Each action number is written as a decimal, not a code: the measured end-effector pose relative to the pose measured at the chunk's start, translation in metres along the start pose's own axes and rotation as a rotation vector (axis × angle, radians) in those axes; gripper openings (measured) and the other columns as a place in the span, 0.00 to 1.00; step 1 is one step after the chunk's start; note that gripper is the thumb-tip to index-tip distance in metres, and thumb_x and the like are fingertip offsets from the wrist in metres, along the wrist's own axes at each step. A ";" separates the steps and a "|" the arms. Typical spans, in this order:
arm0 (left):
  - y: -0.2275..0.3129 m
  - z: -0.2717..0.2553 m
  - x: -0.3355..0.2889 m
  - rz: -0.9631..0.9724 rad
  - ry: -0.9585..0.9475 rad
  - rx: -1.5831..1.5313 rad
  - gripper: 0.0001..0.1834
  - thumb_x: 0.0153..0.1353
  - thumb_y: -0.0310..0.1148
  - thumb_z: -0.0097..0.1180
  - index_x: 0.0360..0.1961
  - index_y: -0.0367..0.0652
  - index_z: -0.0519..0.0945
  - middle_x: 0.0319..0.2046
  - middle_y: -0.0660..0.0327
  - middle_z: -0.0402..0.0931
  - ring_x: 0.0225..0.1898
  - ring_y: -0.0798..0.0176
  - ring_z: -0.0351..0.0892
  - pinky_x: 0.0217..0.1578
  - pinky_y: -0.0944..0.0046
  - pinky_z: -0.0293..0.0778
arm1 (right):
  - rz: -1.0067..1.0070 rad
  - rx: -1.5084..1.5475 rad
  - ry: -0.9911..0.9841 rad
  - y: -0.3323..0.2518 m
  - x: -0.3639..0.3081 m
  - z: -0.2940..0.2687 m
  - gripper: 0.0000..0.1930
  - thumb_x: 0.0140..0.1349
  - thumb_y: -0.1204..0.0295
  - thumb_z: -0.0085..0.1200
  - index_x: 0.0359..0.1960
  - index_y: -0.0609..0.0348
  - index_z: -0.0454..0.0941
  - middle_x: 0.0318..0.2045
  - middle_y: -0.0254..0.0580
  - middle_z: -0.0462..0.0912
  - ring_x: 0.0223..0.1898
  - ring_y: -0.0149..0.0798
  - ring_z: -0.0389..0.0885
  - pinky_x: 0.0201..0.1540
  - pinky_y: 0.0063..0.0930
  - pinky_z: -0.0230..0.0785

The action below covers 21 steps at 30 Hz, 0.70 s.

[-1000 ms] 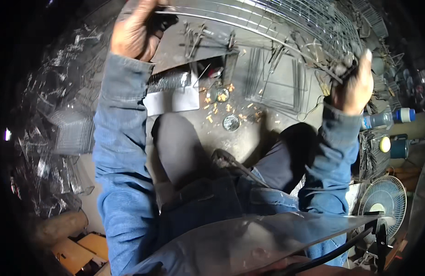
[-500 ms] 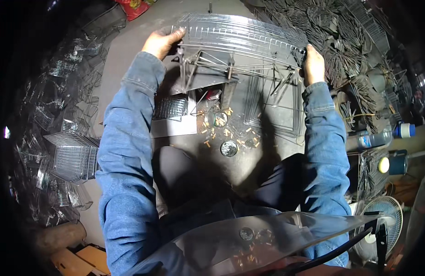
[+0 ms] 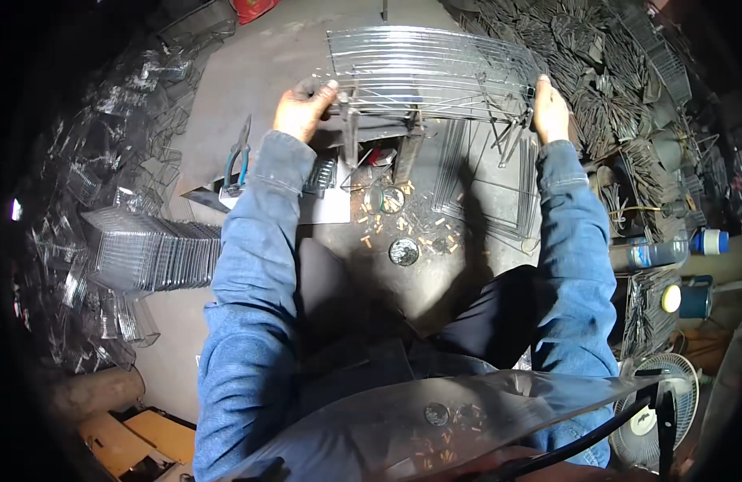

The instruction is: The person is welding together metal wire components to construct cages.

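Note:
A curved panel of parallel metal wires [image 3: 427, 58] spans the space between my two hands. My left hand [image 3: 302, 114] is closed at its near left corner, thumb on top. At the right end my right hand [image 3: 551, 114] is closed too, thumb up, most of its fingers hidden behind the edge. Below and partly behind the panel stands a metal frame [image 3: 411, 132] with upright legs and thin rods. Whether the panel touches this frame I cannot tell. Pliers with blue handles [image 3: 237, 161] lie to the left of my left wrist.
Stacked wire baskets [image 3: 150, 251] stand left of my left forearm. Bundled rods [image 3: 600, 88] heap up at far right. Cigarette butts and a round tin [image 3: 403, 252] lie on the floor before my knees. A bottle [image 3: 648, 254] and fan [image 3: 656, 406] are at right. A clear visor [image 3: 435, 418] crosses below.
My left hand has moved right and nearer, and the panel's left end shows a different tilt. The pliers, formerly behind my left arm, now show. My right hand has barely moved.

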State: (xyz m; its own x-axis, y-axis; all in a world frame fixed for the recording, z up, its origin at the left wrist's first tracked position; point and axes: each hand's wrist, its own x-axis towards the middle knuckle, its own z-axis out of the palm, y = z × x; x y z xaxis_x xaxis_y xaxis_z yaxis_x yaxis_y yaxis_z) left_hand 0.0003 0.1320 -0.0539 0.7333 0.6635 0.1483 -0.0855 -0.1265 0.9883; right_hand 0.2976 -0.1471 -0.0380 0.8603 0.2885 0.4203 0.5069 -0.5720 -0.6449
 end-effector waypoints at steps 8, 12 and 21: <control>0.020 0.057 -0.065 0.008 -0.022 0.431 0.25 0.57 0.47 0.63 0.42 0.33 0.79 0.31 0.58 0.81 0.33 0.65 0.78 0.39 0.65 0.75 | -0.479 0.158 -0.346 -0.064 -0.117 -0.005 0.20 0.63 0.60 0.51 0.47 0.66 0.74 0.39 0.60 0.80 0.44 0.55 0.78 0.48 0.40 0.70; 0.036 0.027 -0.120 0.113 -0.433 0.381 0.25 0.61 0.47 0.57 0.47 0.35 0.77 0.43 0.56 0.78 0.45 0.67 0.75 0.45 0.65 0.72 | -0.317 0.179 -0.393 -0.077 -0.178 0.033 0.18 0.62 0.60 0.53 0.44 0.62 0.75 0.34 0.58 0.81 0.39 0.53 0.80 0.42 0.40 0.71; -0.112 -0.282 -0.472 -1.086 -0.060 0.309 0.16 0.63 0.41 0.54 0.32 0.36 0.80 0.24 0.57 0.80 0.21 0.64 0.77 0.24 0.65 0.73 | -0.389 -0.098 -0.098 -0.030 -0.164 0.036 0.12 0.65 0.61 0.49 0.40 0.56 0.78 0.29 0.54 0.82 0.32 0.56 0.82 0.36 0.43 0.73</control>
State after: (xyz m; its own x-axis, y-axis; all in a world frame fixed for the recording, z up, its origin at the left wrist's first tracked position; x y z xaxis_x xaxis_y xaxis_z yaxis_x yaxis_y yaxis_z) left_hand -0.5265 0.0412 -0.2241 0.3496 0.4974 -0.7940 0.7813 0.3130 0.5400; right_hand 0.1437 -0.1495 -0.1109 0.6094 0.5668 0.5545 0.7916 -0.4753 -0.3840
